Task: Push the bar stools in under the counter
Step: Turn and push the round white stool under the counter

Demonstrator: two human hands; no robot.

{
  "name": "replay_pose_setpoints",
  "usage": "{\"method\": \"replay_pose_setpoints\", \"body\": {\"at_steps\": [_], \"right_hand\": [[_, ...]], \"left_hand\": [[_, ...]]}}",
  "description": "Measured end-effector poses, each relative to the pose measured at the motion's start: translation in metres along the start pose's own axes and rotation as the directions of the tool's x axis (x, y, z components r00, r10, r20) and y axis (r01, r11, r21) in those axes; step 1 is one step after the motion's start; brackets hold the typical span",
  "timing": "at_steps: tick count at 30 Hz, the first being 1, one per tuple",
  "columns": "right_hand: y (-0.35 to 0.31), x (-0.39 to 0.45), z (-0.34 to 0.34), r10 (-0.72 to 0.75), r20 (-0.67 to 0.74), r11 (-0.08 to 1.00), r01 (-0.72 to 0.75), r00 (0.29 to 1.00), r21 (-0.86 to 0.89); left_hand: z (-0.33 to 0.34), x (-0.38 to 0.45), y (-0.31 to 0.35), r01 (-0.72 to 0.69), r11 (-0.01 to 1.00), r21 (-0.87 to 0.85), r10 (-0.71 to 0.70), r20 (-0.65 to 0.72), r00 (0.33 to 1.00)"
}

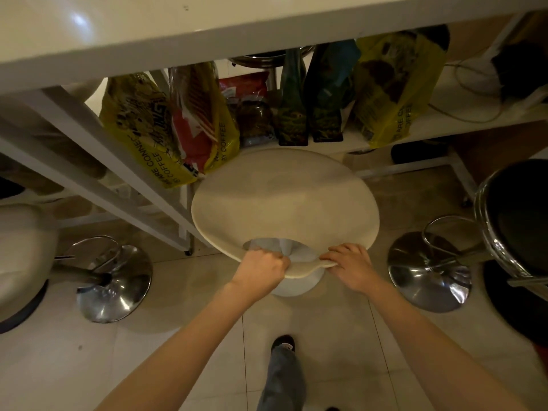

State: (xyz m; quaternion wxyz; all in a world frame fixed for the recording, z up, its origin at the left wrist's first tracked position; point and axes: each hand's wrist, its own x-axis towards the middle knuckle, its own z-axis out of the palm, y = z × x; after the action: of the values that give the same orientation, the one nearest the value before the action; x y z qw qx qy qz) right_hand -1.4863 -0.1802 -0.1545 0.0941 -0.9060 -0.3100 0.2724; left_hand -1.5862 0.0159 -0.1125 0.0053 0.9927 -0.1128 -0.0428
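Observation:
A cream bar stool (284, 200) with a round seat stands in the middle, its far edge just under the white counter (148, 34). My left hand (262, 269) and my right hand (350, 262) both grip the seat's low back rim at its near edge. Its white base (296, 287) shows beneath the hands. To the left a white stool (20, 247) stands on a chrome base (114, 284). To the right a black stool (522, 215) with a chrome rim has its own chrome base (430, 274).
Under the counter a white shelf (450, 120) holds several coffee bags (142, 126) and a jar, right behind the cream seat. White frame bars (98, 161) run diagonally at the left. My foot (283, 344) is on the pale tiled floor.

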Motion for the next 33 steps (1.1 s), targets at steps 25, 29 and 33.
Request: {"method": "replay_pose_setpoints", "body": {"at_steps": [25,29,33], "right_hand": [[0.059,0.022,-0.038,-0.225,0.134,0.960,0.243,0.965,-0.137],[0.067,0.013,-0.036,-0.271,0.064,0.953,0.277,0.961,-0.120],[0.073,0.001,-0.036,-0.288,0.009,0.953,0.288,0.958,-0.095]], "left_hand": [[-0.009,0.029,0.072,0.428,0.901,-0.063,-0.431,-0.028,0.902],[-0.011,0.031,0.074,0.447,0.894,-0.038,-0.448,-0.016,0.894],[-0.011,0.030,0.074,0.436,0.893,-0.110,-0.437,0.014,0.899]]}}
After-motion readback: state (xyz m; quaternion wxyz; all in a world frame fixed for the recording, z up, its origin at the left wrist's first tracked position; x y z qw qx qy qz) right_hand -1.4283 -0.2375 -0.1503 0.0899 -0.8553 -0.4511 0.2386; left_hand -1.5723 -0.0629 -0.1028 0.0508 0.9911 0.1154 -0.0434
